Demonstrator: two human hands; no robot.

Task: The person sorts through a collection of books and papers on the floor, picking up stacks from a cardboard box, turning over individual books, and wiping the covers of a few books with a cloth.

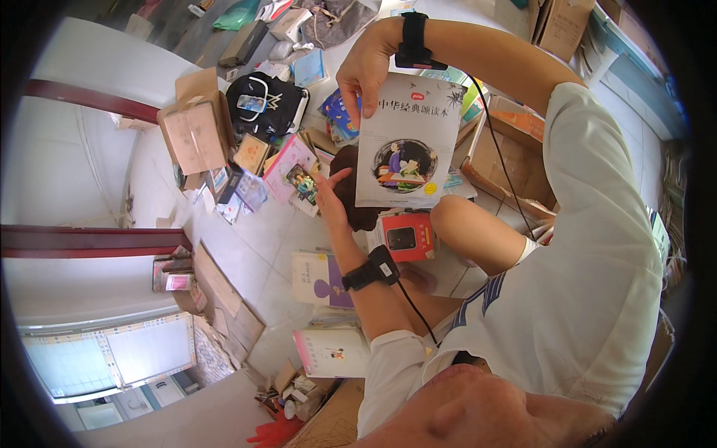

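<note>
My right hand (pixel 367 75) grips the upper left corner of a pale paperback book (pixel 404 131), thumb on the front cover. The cover bears writing and a round picture of seated figures. Below and left of it is my left hand (pixel 331 196), one digit stretched towards the book but apart from it. A phone-sized rectangular item (pixel 302 183) with a colourful picture overlaps this hand's other fingertips; whether it is held cannot be told. A dark brown thing (pixel 350 210) lies partly behind the book. Near my knee is a red and white box (pixel 406 238) with a phone pictured on it.
Piled books, including a pink one (pixel 288 159), lie near a black backpack (pixel 266 103) and a cardboard box (pixel 196 134). More books (pixel 319 280) (pixel 333 353) stand stacked beside my left arm. An opened carton (pixel 507 151) is at right. Cables (pixel 496 137) run from both wristbands.
</note>
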